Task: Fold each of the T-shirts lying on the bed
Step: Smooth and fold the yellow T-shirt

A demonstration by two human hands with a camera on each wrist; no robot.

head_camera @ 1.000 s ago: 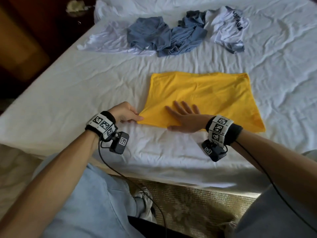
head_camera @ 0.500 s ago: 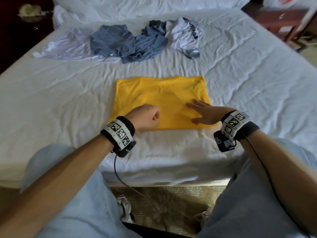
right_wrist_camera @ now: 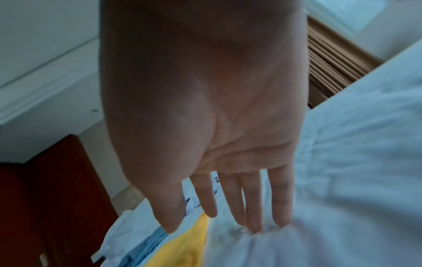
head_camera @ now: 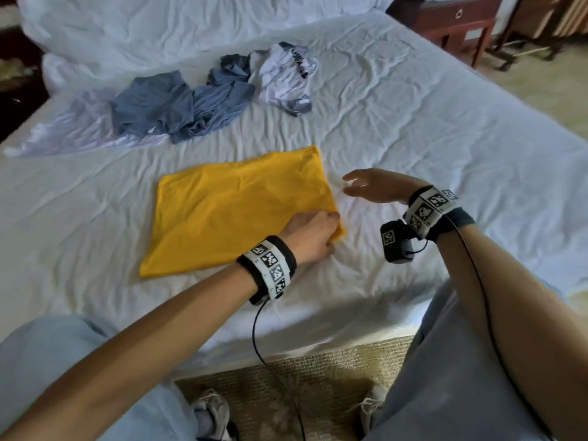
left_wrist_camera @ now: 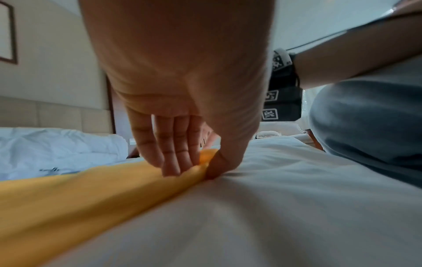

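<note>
Yellow cotton lies flat near the front edge of the bed (head_camera: 413,128): the yellow T-shirt (head_camera: 235,211), folded into a rough rectangle on the white sheet. The left hand (head_camera: 313,232) sits on the near right corner of that shirt, and the left wrist view shows its fingers (left_wrist_camera: 171,155) on top of the cloth with the thumb pressed in at the edge, so the corner is pinched between them. The right hand (head_camera: 370,186) hangs in the air just beside the shirt's right edge, apart from it, its fingers (right_wrist_camera: 253,204) straight and slightly spread, grasping nothing. Farther back on the bed, well apart from the yellow shirt, lies an unfolded heap: two blue-grey T-shirts (head_camera: 178,106) crumpled together, a white T-shirt with dark lettering (head_camera: 283,78) touching them on the right, and a pale white T-shirt (head_camera: 73,132) spread partly under them on the left. Beyond the far right corner of the bed stands a reddish wooden nightstand (head_camera: 455,20).
</note>
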